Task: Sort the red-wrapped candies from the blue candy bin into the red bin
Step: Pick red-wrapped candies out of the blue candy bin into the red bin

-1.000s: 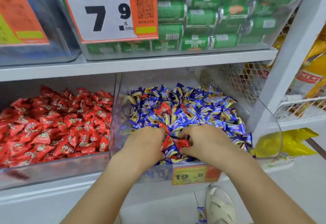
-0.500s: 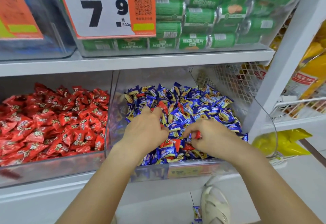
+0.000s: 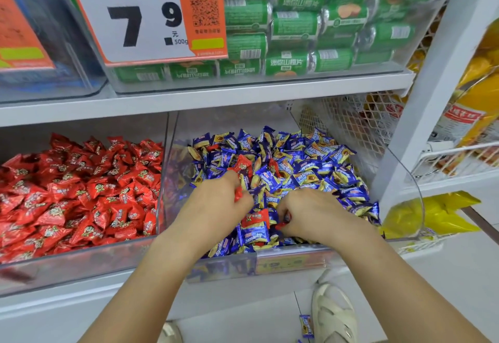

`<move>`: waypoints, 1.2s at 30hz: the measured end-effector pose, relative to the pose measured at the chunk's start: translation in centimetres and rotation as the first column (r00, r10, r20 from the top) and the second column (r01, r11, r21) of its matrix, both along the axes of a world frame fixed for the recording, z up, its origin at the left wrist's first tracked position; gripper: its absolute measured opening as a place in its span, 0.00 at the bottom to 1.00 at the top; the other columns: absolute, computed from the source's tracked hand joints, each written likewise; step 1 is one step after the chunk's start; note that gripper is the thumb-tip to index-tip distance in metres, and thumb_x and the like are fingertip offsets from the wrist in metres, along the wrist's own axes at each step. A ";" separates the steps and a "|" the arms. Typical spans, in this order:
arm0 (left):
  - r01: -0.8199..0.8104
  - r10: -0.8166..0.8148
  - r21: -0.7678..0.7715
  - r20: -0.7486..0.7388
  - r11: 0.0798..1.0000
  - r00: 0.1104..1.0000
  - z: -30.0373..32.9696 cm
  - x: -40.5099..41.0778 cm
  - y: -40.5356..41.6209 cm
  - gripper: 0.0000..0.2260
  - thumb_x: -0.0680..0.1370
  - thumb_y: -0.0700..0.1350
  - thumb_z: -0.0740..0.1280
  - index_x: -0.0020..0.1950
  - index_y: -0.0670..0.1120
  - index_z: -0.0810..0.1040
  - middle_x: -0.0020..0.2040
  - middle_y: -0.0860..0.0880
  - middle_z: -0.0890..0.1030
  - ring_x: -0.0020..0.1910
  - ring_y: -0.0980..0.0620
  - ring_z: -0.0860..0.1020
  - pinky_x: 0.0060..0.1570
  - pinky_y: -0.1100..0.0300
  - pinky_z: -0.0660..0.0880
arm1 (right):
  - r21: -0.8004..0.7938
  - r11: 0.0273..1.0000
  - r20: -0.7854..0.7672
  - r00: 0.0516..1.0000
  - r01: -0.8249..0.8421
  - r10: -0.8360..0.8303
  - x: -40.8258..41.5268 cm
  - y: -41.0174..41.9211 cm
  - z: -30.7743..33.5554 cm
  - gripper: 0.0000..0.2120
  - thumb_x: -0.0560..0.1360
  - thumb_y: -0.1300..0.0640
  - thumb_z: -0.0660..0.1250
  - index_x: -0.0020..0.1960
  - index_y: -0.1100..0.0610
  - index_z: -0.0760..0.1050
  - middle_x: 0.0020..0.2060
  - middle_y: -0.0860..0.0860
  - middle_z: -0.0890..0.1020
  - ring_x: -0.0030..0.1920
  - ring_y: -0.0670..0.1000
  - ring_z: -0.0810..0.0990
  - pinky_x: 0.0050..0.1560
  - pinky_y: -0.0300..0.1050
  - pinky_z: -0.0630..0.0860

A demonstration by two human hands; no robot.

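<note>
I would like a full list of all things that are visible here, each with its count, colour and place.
red bin: one, clear, lower shelf, left; heaped with many red candies
blue candy bin: one, clear, lower shelf, middle; many blue candies
stray red-wrapped candies: at least four visible, among the blue ones
green packs: many, upper shelf bin
price sign: one, white and orange, reads 7.9
yellow bags: several, right side
fallen blue candy: one, on the floor
shoes: two, white
left hand: holds red candy, in blue bin
right hand: pinches red candy, in blue bin
</note>
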State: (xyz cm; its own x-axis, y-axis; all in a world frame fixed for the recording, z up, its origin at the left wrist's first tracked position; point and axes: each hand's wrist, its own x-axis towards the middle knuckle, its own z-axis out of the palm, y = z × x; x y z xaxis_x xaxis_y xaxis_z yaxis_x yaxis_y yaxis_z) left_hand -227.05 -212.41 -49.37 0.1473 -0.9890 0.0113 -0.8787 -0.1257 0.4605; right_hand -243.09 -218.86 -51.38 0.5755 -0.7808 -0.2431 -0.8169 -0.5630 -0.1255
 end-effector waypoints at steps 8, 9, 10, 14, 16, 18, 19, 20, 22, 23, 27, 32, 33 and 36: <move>0.187 -0.232 0.198 0.239 0.962 0.943 -0.7 -1.3 0.3 0.11 0.78 0.58 0.61 0.58 0.55 0.72 0.50 0.53 0.80 0.51 0.49 0.76 0.41 0.58 0.65 | 0.082 0.956 0.394 0.872 0.281 -0.291 -5.3 -1.0 3.4 0.03 0.69 0.52 0.69 0.42 0.49 0.76 0.34 0.47 0.80 0.38 0.49 0.77 0.40 0.43 0.72; 0.188 -0.246 0.227 0.264 0.956 0.933 -0.8 -1.3 0.3 0.12 0.77 0.58 0.63 0.56 0.54 0.71 0.51 0.52 0.79 0.51 0.49 0.75 0.41 0.58 0.64 | 0.083 0.940 0.431 0.838 0.332 -0.334 -6.2 -1.2 3.7 0.03 0.70 0.52 0.68 0.43 0.47 0.76 0.35 0.47 0.80 0.38 0.49 0.78 0.41 0.44 0.73; 0.185 -0.256 0.261 0.275 0.948 0.927 -0.9 -1.3 0.2 0.12 0.76 0.58 0.65 0.54 0.53 0.71 0.50 0.51 0.78 0.49 0.48 0.74 0.41 0.58 0.64 | 0.076 0.925 0.468 0.806 0.373 -0.364 -6.9 -1.2 3.8 0.02 0.71 0.52 0.67 0.43 0.46 0.77 0.36 0.47 0.81 0.38 0.49 0.78 0.41 0.44 0.73; 0.137 -0.233 0.346 0.253 0.928 0.939 -0.6 -0.8 0.0 0.13 0.75 0.55 0.68 0.46 0.50 0.66 0.44 0.50 0.74 0.44 0.48 0.71 0.40 0.57 0.66 | -0.035 0.907 0.519 0.784 0.419 -0.342 -7.3 -1.4 3.6 0.09 0.71 0.48 0.69 0.38 0.53 0.76 0.32 0.49 0.78 0.35 0.51 0.76 0.36 0.41 0.68; 0.091 -0.209 0.382 0.281 0.920 0.937 -0.2 -0.3 0.0 0.15 0.75 0.55 0.68 0.46 0.49 0.65 0.44 0.50 0.74 0.46 0.47 0.72 0.42 0.57 0.68 | -0.044 0.922 0.463 0.826 0.384 -0.322 -6.9 -1.5 3.4 0.14 0.72 0.46 0.69 0.36 0.55 0.75 0.30 0.51 0.77 0.33 0.49 0.74 0.33 0.42 0.68; 0.030 -0.187 0.413 0.346 0.910 0.919 0.0 0.3 -0.1 0.14 0.75 0.54 0.69 0.46 0.48 0.66 0.49 0.48 0.75 0.51 0.47 0.74 0.44 0.57 0.69 | 0.037 0.951 0.381 0.875 0.308 -0.299 -6.6 -1.6 2.7 0.09 0.75 0.50 0.69 0.39 0.54 0.78 0.34 0.50 0.80 0.37 0.49 0.78 0.38 0.44 0.73; -0.005 -0.175 0.417 0.392 0.909 0.903 0.0 0.7 -0.1 0.13 0.75 0.52 0.69 0.49 0.47 0.69 0.52 0.47 0.75 0.53 0.46 0.75 0.45 0.56 0.70 | 0.067 0.958 0.317 0.904 0.279 -0.285 -6.5 -1.7 2.4 0.06 0.75 0.52 0.68 0.42 0.53 0.81 0.38 0.49 0.82 0.40 0.49 0.79 0.42 0.43 0.73; -0.044 -0.158 0.415 0.440 0.909 0.884 -0.1 1.0 -0.1 0.12 0.75 0.49 0.69 0.52 0.45 0.72 0.55 0.46 0.74 0.54 0.46 0.75 0.47 0.56 0.71 | 0.072 0.962 0.247 0.929 0.264 -0.274 -6.4 -1.7 2.1 0.05 0.75 0.53 0.68 0.45 0.53 0.82 0.40 0.49 0.82 0.43 0.48 0.79 0.44 0.41 0.73; -0.095 -0.123 0.392 0.496 0.915 0.860 0.0 1.4 0.1 0.10 0.76 0.45 0.67 0.55 0.44 0.73 0.55 0.45 0.73 0.54 0.46 0.76 0.47 0.56 0.73 | 0.038 0.964 0.122 0.956 0.264 -0.267 -6.1 -1.9 1.8 0.06 0.74 0.53 0.70 0.46 0.55 0.82 0.42 0.50 0.82 0.44 0.50 0.78 0.45 0.42 0.74; -0.097 -0.110 0.372 0.496 0.923 0.861 0.0 1.4 0.2 0.08 0.76 0.43 0.67 0.53 0.45 0.73 0.53 0.46 0.74 0.52 0.46 0.76 0.46 0.56 0.72 | 0.018 0.965 0.066 0.963 0.262 -0.262 -5.8 -1.9 1.9 0.09 0.72 0.50 0.72 0.43 0.56 0.81 0.39 0.51 0.81 0.42 0.51 0.77 0.43 0.44 0.75; 0.036 -0.109 0.197 0.372 0.980 0.922 0.7 0.8 0.3 0.06 0.76 0.42 0.63 0.47 0.47 0.65 0.40 0.51 0.74 0.41 0.49 0.75 0.38 0.55 0.72 | -0.001 0.975 -0.125 0.967 0.222 -0.220 -4.0 -1.3 1.9 0.23 0.70 0.44 0.73 0.32 0.57 0.63 0.30 0.50 0.68 0.30 0.47 0.66 0.28 0.42 0.61; 0.211 -0.252 0.191 0.224 0.959 0.941 0.9 -0.6 0.3 0.07 0.76 0.47 0.62 0.53 0.55 0.71 0.33 0.56 0.70 0.34 0.57 0.70 0.32 0.59 0.65 | 0.027 0.979 -0.029 0.979 0.202 -0.201 -4.1 -1.4 1.4 0.18 0.68 0.44 0.73 0.39 0.56 0.72 0.33 0.49 0.71 0.37 0.51 0.71 0.33 0.43 0.66; 0.236 -0.285 0.225 0.220 0.945 0.933 0.5 -0.8 0.2 0.06 0.76 0.49 0.63 0.52 0.55 0.73 0.35 0.56 0.73 0.37 0.55 0.72 0.34 0.59 0.67 | 0.041 0.978 0.034 0.978 0.205 -0.207 -4.4 -1.4 1.2 0.15 0.68 0.45 0.73 0.42 0.55 0.73 0.34 0.47 0.72 0.39 0.51 0.72 0.35 0.44 0.67; 0.269 -0.362 0.359 0.222 0.894 0.905 -0.7 -1.2 -0.2 0.09 0.74 0.52 0.66 0.54 0.55 0.78 0.48 0.54 0.80 0.51 0.50 0.76 0.46 0.57 0.74 | 0.091 0.962 0.285 0.919 0.259 -0.274 -5.0 -1.1 1.2 0.09 0.69 0.53 0.71 0.42 0.55 0.73 0.33 0.47 0.74 0.35 0.49 0.71 0.35 0.43 0.67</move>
